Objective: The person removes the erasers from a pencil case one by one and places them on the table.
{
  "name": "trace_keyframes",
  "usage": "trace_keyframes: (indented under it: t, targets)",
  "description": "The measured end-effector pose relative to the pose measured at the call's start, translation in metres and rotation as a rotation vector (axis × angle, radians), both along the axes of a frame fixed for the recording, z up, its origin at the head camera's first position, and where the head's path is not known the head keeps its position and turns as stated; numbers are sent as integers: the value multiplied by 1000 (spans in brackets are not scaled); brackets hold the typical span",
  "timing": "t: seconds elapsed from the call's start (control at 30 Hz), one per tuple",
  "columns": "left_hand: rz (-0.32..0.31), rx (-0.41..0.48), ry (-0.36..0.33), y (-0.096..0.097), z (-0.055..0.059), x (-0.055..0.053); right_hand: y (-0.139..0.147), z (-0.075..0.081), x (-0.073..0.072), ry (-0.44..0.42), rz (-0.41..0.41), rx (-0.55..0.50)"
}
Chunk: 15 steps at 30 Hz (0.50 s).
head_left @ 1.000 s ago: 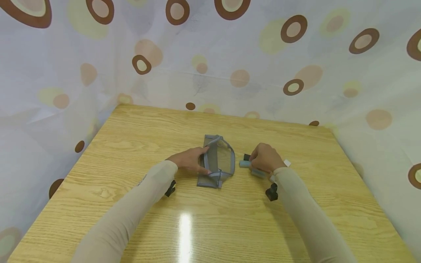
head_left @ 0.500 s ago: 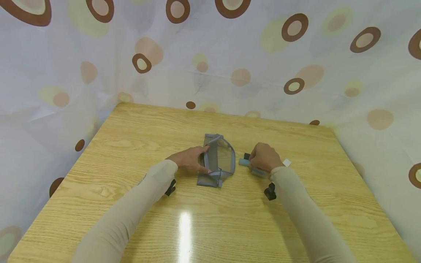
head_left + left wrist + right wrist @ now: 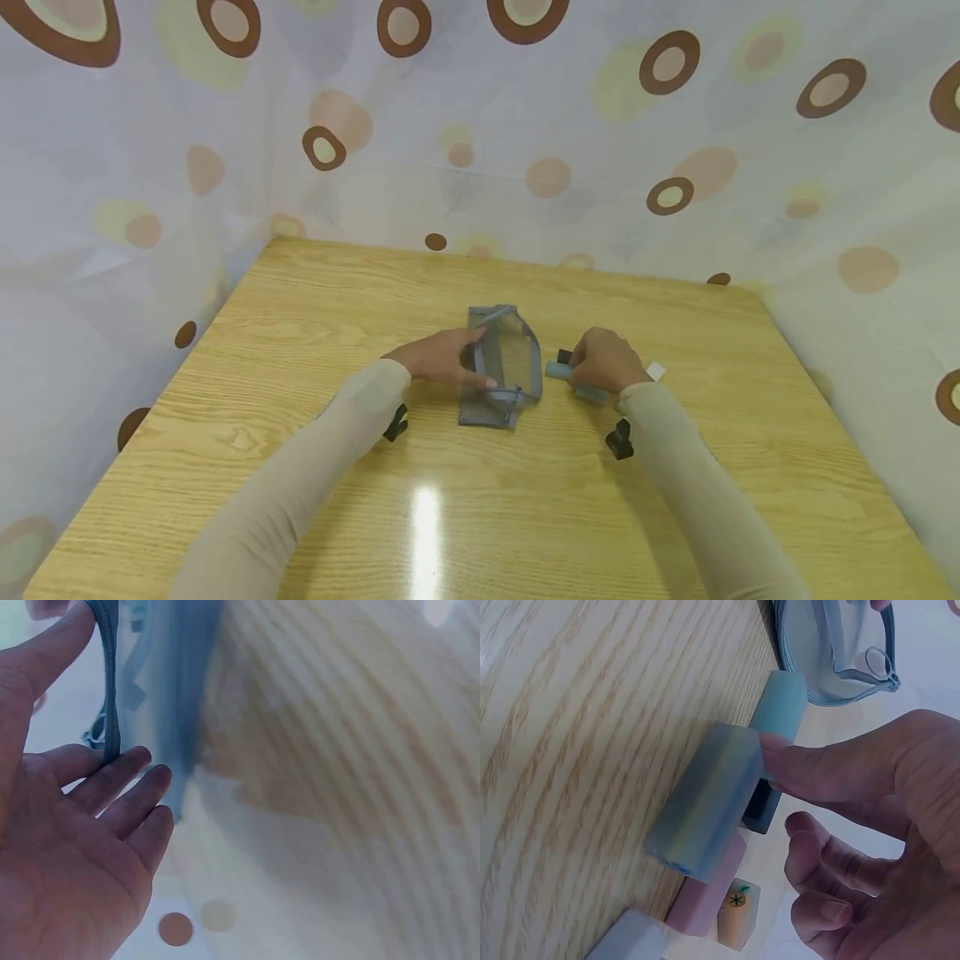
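Observation:
A grey-blue mesh zip pouch lies on the wooden table, its mouth held wide. My left hand has thumb and index finger spread against the zip edge, the other fingers relaxed outside. To the right, my right hand pinches a translucent eraser-like block with blue and yellow stripes, thumb at its upper corner. Around it lie a teal block, a dark block, a pink block and a small block with an orange fruit print. The head view hides the last two behind my right hand.
A white block lies just beyond my right wrist. Black camera mounts hang under both wrists, close over the table. A white cloth with brown rings walls the table's back and sides.
My left hand has shifted slightly right, and the pouch with it; its mouth looks wider and squarer. My right hand stays almost in place over the blocks.

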<state>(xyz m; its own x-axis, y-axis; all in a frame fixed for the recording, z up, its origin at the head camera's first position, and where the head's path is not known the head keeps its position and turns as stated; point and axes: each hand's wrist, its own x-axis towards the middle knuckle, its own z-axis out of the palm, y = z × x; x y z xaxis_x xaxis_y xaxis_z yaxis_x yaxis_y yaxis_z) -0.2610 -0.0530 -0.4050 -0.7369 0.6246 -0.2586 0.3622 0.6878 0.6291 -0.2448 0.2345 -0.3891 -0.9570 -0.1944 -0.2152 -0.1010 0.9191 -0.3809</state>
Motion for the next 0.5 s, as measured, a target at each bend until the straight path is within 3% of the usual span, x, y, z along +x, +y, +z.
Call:
trace_keyframes:
  t: [0.2, 0.37, 0.5]
  targets:
    - [-35, 24, 53, 10, 11, -4, 2, 2, -1, 0, 18, -11]
    - [-40, 13, 86, 18, 13, -4, 4, 7, -2, -11, 33, -29]
    - [-35, 74, 85, 21, 15, -4, 5, 16, -4, 75, 41, -88]
